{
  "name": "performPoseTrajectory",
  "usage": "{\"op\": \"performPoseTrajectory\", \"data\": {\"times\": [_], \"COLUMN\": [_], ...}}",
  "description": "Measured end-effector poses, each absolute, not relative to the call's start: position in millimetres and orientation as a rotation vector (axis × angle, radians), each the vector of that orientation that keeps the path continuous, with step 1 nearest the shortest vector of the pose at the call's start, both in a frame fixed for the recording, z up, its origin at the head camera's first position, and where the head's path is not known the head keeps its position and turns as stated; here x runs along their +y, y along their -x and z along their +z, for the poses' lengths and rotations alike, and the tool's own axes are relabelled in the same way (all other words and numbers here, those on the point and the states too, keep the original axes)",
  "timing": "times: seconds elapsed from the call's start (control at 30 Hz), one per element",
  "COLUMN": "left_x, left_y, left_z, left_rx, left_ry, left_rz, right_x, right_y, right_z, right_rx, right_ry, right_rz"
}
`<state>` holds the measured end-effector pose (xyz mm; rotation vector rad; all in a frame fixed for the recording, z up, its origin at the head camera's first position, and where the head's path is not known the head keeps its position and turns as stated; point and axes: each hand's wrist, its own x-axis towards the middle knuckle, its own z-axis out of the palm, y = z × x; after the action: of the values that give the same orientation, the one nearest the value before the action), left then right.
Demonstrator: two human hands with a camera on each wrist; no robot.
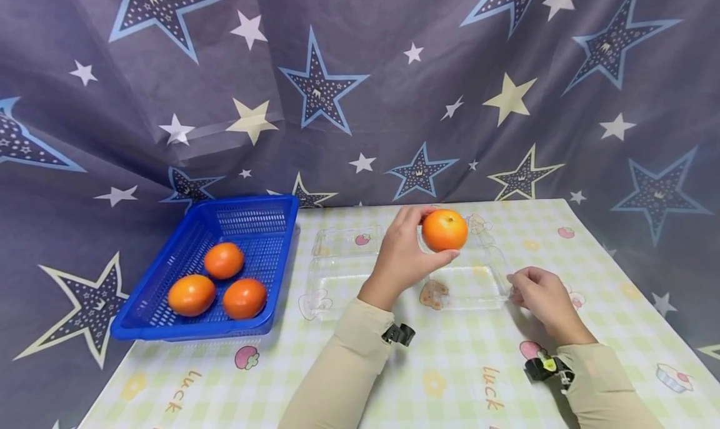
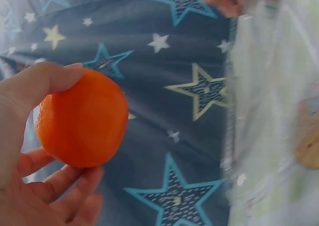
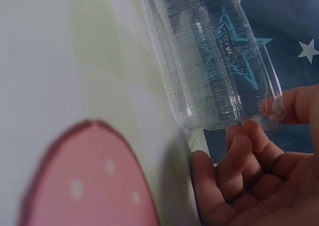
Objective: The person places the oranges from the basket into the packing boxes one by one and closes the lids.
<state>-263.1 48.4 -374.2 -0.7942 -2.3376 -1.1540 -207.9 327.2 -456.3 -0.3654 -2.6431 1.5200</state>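
Observation:
An orange (image 1: pixel 444 231) is gripped between the thumb and fingers of my left hand (image 1: pixel 399 254), held up over a clear plastic box (image 1: pixel 469 297). In the left wrist view the thumb lies over the orange (image 2: pixel 84 118) and the fingers are curled beneath it. My right hand (image 1: pixel 542 301) pinches the right rim of that box. The right wrist view has the thumb on the box's rim (image 3: pixel 276 99) and curled fingers under it. No fruit shows inside the box, though my left hand and the orange cover part of it.
On the left stands a blue plastic basket (image 1: pixel 284 247) with three oranges (image 1: pixel 224 261) in it. Another clear plastic box (image 1: pixel 337 285) lies left of my left hand, partly hidden by it. A star-patterned curtain (image 1: pixel 365 104) hangs behind the checked tablecloth (image 1: pixel 439 379).

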Motion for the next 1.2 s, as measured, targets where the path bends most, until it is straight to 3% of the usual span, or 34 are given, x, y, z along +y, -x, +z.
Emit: {"op": "performPoseTrajectory", "data": {"times": [1.2], "left_x": [90], "left_y": [257], "left_z": [-429], "left_rx": [-2.812], "left_ry": [0.706], "left_rz": [-0.903], "right_x": [324], "right_y": [207], "right_z": [-456], "right_rx": [-2.705], "right_ry": [0.409], "right_rz": [1.481]}}
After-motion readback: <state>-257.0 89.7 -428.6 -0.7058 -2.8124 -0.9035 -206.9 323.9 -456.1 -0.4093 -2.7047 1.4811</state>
